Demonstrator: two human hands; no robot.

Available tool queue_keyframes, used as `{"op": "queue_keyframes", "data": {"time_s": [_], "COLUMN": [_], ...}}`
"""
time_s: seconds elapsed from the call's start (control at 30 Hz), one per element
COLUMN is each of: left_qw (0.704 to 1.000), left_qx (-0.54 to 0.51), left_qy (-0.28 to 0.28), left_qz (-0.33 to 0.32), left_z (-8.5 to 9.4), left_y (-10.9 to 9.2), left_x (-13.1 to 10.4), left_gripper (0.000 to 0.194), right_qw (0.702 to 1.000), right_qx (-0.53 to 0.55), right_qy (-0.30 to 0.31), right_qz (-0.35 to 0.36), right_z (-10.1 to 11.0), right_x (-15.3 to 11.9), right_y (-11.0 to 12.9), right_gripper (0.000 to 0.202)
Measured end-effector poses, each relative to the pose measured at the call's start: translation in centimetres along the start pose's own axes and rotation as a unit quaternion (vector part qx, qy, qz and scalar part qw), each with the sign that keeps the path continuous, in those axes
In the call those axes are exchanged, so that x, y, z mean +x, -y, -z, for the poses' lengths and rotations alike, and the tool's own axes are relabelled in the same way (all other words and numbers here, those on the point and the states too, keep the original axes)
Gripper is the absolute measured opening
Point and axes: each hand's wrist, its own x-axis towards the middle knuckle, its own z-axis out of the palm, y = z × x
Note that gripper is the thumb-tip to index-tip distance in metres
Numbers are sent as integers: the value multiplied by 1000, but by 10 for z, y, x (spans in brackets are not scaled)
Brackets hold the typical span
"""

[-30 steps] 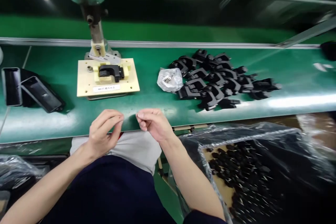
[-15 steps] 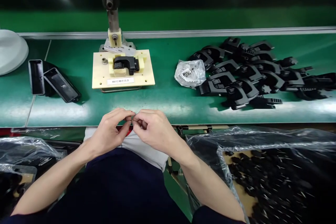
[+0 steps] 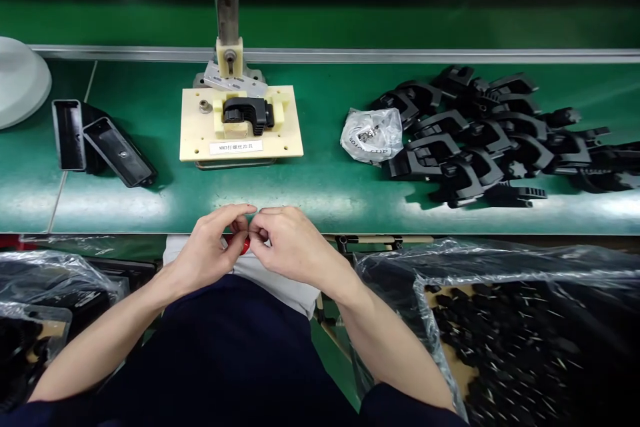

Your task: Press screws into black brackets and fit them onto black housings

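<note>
My left hand [image 3: 215, 240] and my right hand [image 3: 287, 240] meet at the fingertips, just off the bench's front edge. Both are closed in a pinch. Whatever lies between the fingertips is too small and hidden to name. Behind the fingers a bit of something red [image 3: 245, 245] shows over light grey cloth. Beyond my hands, a cream fixture plate [image 3: 193, 140] with a printed label carries a black plastic clamp part [image 3: 247, 110] in its yellowish nest. A crumpled clear plastic bag [image 3: 367, 150] holding small metal pieces lies to the right of the plate.
A press column [image 3: 228, 17] stands over the fixture. Several black clamps [image 3: 480, 137] are heaped at the right, and black hollow parts [image 3: 120, 150] lie at the left. Below right is a plastic-lined box [image 3: 423, 327] full of small black parts; another lined container [image 3: 45, 273] is at lower left.
The view has shifted slightly, moving the bench items up and mostly rightward. My left fingers have lifted and spread a little at the tips. More of the red thing shows.
</note>
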Motion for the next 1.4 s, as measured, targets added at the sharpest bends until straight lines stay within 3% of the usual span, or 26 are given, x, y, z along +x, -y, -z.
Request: {"op": "queue_keyframes", "data": {"time_s": [0.1, 0.23, 0.33, 0.43, 0.6, 0.8, 0.97, 1.07, 1.2, 1.3, 1.4], "left_qw": [981, 891, 847, 838, 840, 858, 903, 944, 945, 946, 948], "left_qx": [-157, -381, -440, -450, -450, -423, -355, -239, -104, -57, -42], "left_qy": [-39, -124, -161, -174, -173, -193, -175, -218, -298, -296, -281], "left_qz": [103, 215, 252, 254, 247, 217, 168, 70, -85, -123, -145], "left_z": [-1, -1, -3, -5, -5, -6, -3, 12, 38, 47, 48], "left_y": [-1, -4, -3, -4, -9, -6, 1, 1, 6, 15, 25], "left_x": [4, 14, 17, 16, 16, 12, 18, 47, 105, 141, 161], "left_gripper": [25, 33, 38, 39, 39, 37, 28, 23, 11, 13, 23], "right_qw": [994, 926, 888, 882, 875, 886, 920, 929, 909, 902, 890], "right_qx": [95, 311, 392, 410, 422, 405, 312, 158, 3, -38, -35], "right_qy": [-50, -197, -207, -194, -191, -190, -228, -333, -412, -425, -445], "right_qz": [-11, -86, -122, -129, -144, -125, -63, 23, 55, 66, 88], "right_z": [-3, -17, -31, -38, -38, -40, -37, -18, 10, 15, 12], "right_x": [0, -1, -2, 0, 6, 5, 17, 51, 109, 139, 152], "right_y": [0, 1, 3, 8, 11, 10, 1, -13, -28, -33, -34], "right_gripper": [17, 11, 9, 8, 8, 9, 13, 17, 19, 19, 20]}}
